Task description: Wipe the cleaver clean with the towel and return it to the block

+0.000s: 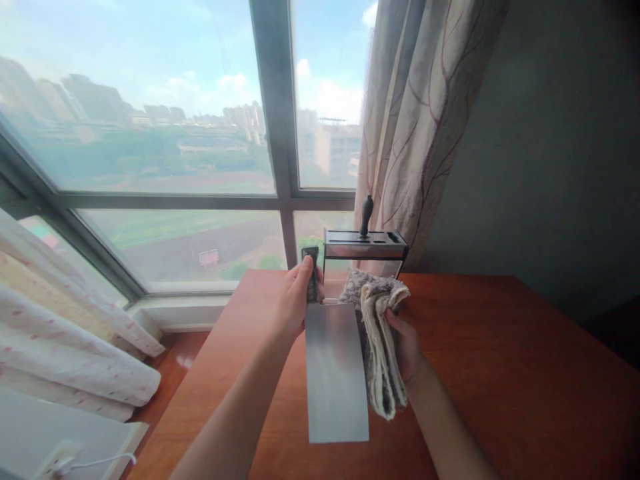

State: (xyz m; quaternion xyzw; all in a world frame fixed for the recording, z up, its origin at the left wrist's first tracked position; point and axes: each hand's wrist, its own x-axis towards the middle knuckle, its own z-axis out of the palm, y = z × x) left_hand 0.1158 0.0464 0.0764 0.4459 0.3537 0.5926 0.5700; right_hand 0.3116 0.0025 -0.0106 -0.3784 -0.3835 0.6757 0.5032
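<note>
My left hand (294,298) grips the dark handle of a cleaver (335,370), whose broad steel blade points toward me above the table. My right hand (406,345) holds a folded grey and cream cloth (381,340) pressed against the blade's right edge. Just behind both hands stands a metal knife block (364,247) with one black-handled tool (367,215) upright in a slot.
The reddish wooden table (500,373) stretches to the right and toward me. A large window (150,133) fills the back, with a patterned curtain (425,120) at its right. White bedding (65,347) lies at the left, with a white surface and cable (75,460) below.
</note>
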